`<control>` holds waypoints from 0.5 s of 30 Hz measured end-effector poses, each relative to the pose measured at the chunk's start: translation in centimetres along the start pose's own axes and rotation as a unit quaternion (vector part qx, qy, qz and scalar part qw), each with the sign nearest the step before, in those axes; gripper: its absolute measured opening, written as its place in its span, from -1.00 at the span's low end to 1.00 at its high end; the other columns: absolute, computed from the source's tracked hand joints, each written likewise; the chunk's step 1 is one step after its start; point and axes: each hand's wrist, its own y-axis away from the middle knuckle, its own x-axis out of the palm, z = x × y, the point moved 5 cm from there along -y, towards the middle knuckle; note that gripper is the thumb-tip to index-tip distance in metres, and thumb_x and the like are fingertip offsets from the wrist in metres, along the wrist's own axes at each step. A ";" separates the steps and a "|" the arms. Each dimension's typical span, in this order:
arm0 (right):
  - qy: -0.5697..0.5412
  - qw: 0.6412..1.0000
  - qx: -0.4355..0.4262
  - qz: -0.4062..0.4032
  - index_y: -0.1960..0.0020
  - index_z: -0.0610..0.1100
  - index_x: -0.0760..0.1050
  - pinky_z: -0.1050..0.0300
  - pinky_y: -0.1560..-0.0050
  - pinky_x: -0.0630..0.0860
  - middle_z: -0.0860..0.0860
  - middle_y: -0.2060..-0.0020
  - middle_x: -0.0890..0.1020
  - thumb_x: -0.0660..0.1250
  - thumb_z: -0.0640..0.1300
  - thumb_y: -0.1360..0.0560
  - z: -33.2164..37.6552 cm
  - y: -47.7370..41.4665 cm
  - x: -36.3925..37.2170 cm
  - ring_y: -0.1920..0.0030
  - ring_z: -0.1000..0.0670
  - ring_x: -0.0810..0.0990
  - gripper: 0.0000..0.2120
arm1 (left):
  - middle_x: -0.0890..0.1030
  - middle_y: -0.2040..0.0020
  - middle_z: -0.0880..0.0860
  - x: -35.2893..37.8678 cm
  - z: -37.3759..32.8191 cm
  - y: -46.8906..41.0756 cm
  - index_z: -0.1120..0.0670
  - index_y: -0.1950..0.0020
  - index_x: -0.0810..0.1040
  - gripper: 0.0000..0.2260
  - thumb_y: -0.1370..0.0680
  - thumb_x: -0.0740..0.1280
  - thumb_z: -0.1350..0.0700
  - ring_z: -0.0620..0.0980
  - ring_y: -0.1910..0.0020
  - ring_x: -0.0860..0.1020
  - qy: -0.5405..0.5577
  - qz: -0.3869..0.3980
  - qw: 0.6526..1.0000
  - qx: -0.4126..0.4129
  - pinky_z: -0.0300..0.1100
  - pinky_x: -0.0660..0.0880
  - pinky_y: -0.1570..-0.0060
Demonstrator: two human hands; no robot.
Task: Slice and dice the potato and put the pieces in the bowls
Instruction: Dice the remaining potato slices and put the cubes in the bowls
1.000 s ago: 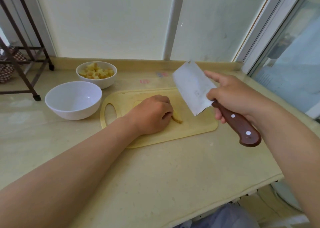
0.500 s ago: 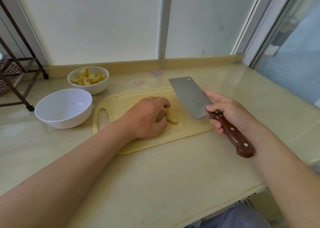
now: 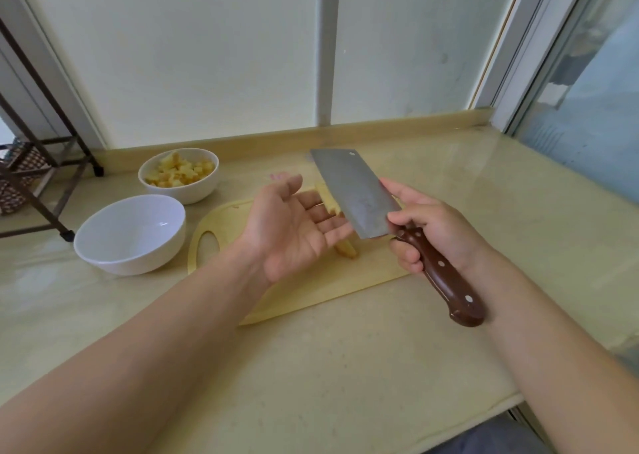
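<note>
1. Your right hand (image 3: pixel 432 232) wraps the cleaver (image 3: pixel 356 194) handle; your left hand (image 3: pixel 294 232) lies spread, palm up, potato strips (image 3: pixel 327 198) against its fingers.
2. Likely transfer: carry them to the empty bowl (image 3: pixel 138 260).

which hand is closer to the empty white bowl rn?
Left. The left hand is open, palm up, over the cutting board, just right of the empty white bowl; the right hand grips the cleaver farther right.
</note>
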 end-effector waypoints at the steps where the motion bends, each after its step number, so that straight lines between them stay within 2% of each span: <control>1: -0.001 1.000 0.000 -0.006 -0.39 0.14 0.49 0.26 0.61 0.30 -0.07 0.37 0.44 0.10 -0.36 -0.62 0.1 0.1 -0.3 0.60 0.03 0.38 -0.47 | 0.54 -0.24 0.26 -0.1 -0.1 0.0 0.34 -0.40 0.34 -0.53 -0.66 0.04 0.01 0.29 -0.13 0.59 -0.004 -0.006 1.000 0.006 0.13 0.58 -0.08; 3: -0.003 1.000 0.000 -0.024 -0.38 0.13 0.49 0.27 0.61 0.30 -0.05 0.40 0.43 0.09 -0.36 -0.63 0.2 0.2 -1.0 0.61 0.04 0.38 -0.48 | 0.56 -0.17 0.28 -0.4 -0.3 -0.1 0.31 -0.37 0.37 -0.62 -0.66 0.06 0.10 0.27 -0.13 0.59 -0.016 -0.018 1.000 0.010 0.10 0.60 -0.03; 6: -0.001 0.999 -0.002 -0.050 -0.39 0.12 0.49 0.26 0.62 0.30 -0.06 0.39 0.41 0.09 -0.37 -0.62 0.4 0.6 -2.1 0.61 0.04 0.39 -0.47 | 0.54 -0.23 0.36 -1.0 -0.8 -0.2 0.37 -0.33 0.39 -0.66 -0.63 0.08 0.22 0.27 -0.19 0.58 -0.051 -0.041 0.998 0.001 0.06 0.62 0.00; 8: 0.014 0.998 -0.002 -0.064 -0.44 0.11 0.47 0.26 0.62 0.31 -0.08 0.38 0.43 0.10 -0.37 -0.62 0.6 1.0 -2.8 0.60 0.04 0.39 -0.46 | 0.57 -0.15 0.37 -1.7 -1.2 -0.2 0.37 -0.25 0.45 -0.72 -0.63 0.12 0.24 0.27 -0.15 0.60 -0.142 -0.076 0.987 0.016 0.07 0.61 -0.05; 10: 0.046 0.996 -0.004 -0.083 -0.49 0.10 0.46 0.25 0.61 0.33 -0.13 0.30 0.46 0.13 -0.36 -0.62 0.8 1.6 -3.5 0.58 0.02 0.41 -0.44 | 0.60 -0.08 0.32 -1.9 -1.8 -0.3 0.32 -0.11 0.55 -0.79 -0.64 0.17 0.25 0.20 -0.08 0.63 -0.277 -0.110 0.952 0.072 0.08 0.59 -0.10; 11: 0.065 0.994 -0.005 -0.092 -0.51 0.11 0.44 0.23 0.60 0.34 -0.15 0.27 0.46 0.15 -0.35 -0.61 0.9 1.9 -3.8 0.57 0.01 0.42 -0.43 | 0.62 -0.07 0.26 -1.7 -1.9 -0.2 0.27 -0.06 0.59 -0.81 -0.65 0.20 0.23 0.14 -0.09 0.63 -0.353 -0.113 0.923 0.105 0.06 0.58 -0.14; 12: 0.085 0.991 -0.004 -0.099 -0.52 0.13 0.44 0.22 0.60 0.35 -0.15 0.27 0.46 0.17 -0.35 -0.61 0.9 2.2 -4.1 0.57 -0.01 0.43 -0.41 | 0.64 -0.10 0.18 -1.4 -1.9 -0.2 0.20 -0.08 0.62 -0.81 -0.65 0.22 0.19 0.06 -0.13 0.61 -0.444 -0.107 0.879 0.140 0.00 0.55 -0.19; 13: 0.104 0.989 -0.001 -0.106 -0.52 0.15 0.43 0.21 0.59 0.36 -0.15 0.29 0.46 0.18 -0.34 -0.61 1.0 2.5 -4.3 0.56 -0.02 0.44 -0.40 | 0.64 -0.16 0.08 -1.1 -1.7 -0.2 0.13 -0.16 0.63 -0.80 -0.65 0.24 0.14 -0.02 -0.19 0.58 -0.548 -0.092 0.813 0.174 -0.09 0.48 -0.27; 15: 0.138 0.984 0.005 -0.115 -0.53 0.18 0.41 0.19 0.58 0.38 -0.15 0.32 0.45 0.19 -0.35 -0.60 1.2 3.0 -4.5 0.55 -0.05 0.45 -0.38 | 0.59 -0.25 -0.03 -0.5 -0.5 -0.2 0.09 -0.35 0.53 -0.71 -0.65 0.23 0.12 -0.09 -0.26 0.52 -0.724 -0.032 0.650 0.229 -0.24 0.37 -0.32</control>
